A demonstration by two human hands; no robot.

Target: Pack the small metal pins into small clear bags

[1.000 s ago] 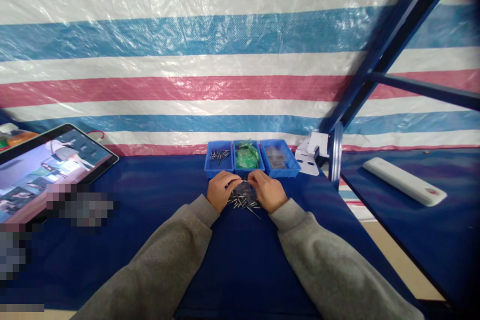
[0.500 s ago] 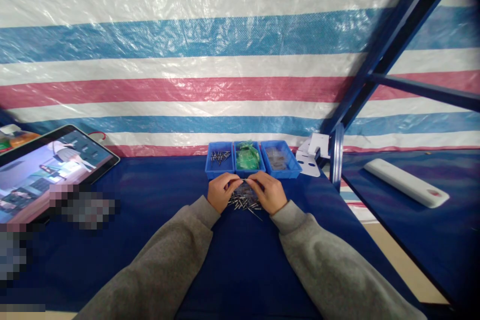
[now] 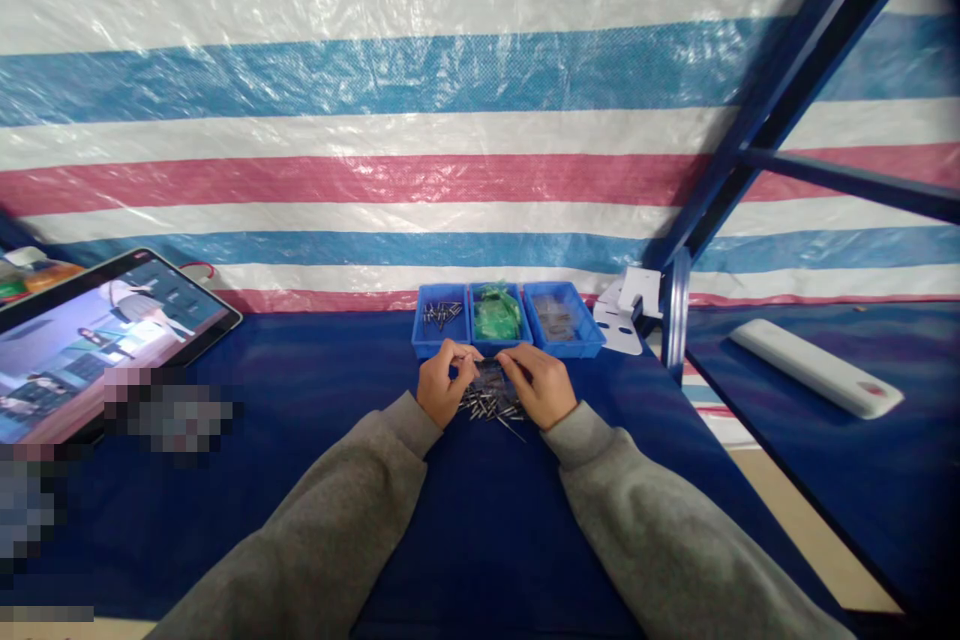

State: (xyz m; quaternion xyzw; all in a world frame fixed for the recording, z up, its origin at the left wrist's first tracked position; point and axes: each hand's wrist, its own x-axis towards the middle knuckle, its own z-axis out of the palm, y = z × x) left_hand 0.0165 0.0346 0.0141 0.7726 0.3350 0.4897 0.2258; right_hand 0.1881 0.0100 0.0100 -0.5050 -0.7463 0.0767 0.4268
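Your left hand (image 3: 446,383) and right hand (image 3: 544,385) curl close together just above the loose metal pins (image 3: 491,407), which point every way between them; whether either pinches one cannot be told.

The fingers (image 3: 459,354) of the left hand (image 3: 442,384) and right hand (image 3: 544,386) meet over a loose pile of slim metal pins (image 3: 491,404) on the navy cloth-covered tabletop (image 3: 300,540), with three rectangular blue plastic bins (image 3: 564,344) just beyond the fingertips.

The camera rides on the person's head, above the near side of the counter (image 3: 225,520), tilted forward and down over the left hand (image 3: 442,385) and right hand (image 3: 544,385), with the striped tarpaulin (image 3: 480,120) filling the view beyond the counter.
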